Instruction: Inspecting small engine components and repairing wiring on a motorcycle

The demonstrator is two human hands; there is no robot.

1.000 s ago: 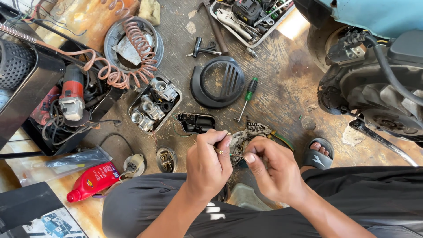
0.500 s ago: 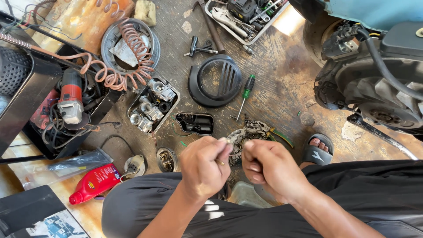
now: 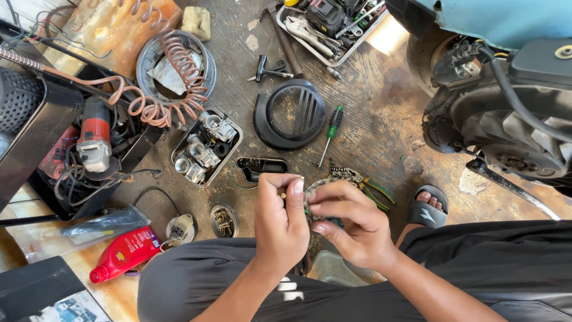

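Left hand (image 3: 281,223) pinches small brass part (image 3: 283,195) at fingertips; right hand (image 3: 348,229) grips round wired metal part (image 3: 314,189), at its 11 o'clock. Green screwdriver (image 3: 330,132) at 12 o'clock.

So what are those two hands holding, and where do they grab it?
The left hand pinches a tiny brass part at its fingertips. The right hand grips a round metal part by its edge.

Lying on the stained, scuffed concrete floor (image 3: 381,107) beyond the pinching fingers: round black slotted plastic cover (image 3: 290,114), green-handled screwdriver (image 3: 331,130), red plastic bottle (image 3: 126,254) sitting off leftward.
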